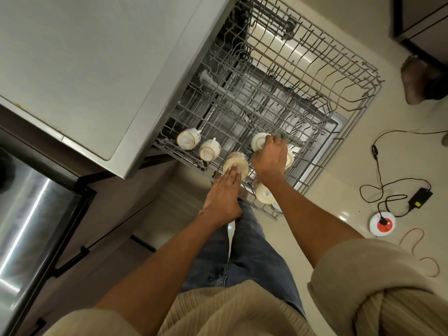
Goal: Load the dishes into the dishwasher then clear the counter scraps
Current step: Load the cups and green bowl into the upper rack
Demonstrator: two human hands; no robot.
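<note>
Beige sleeves frame both arms reaching to the rack's near edge; most of it stands bare. Left hand presses flat, straight fingers on an upturned cup. Right hand curls around another cup.

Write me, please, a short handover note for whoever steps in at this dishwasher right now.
Left hand: straight fingers press the upturned base of a cup in the pulled-out rack.
Right hand: reaches over further cups; its grip is hidden.
Done: two cups lie at the rack's counter side, another cup at its near edge.
Left: most of the rack stands unfilled; counter scraps are not in view.
</note>
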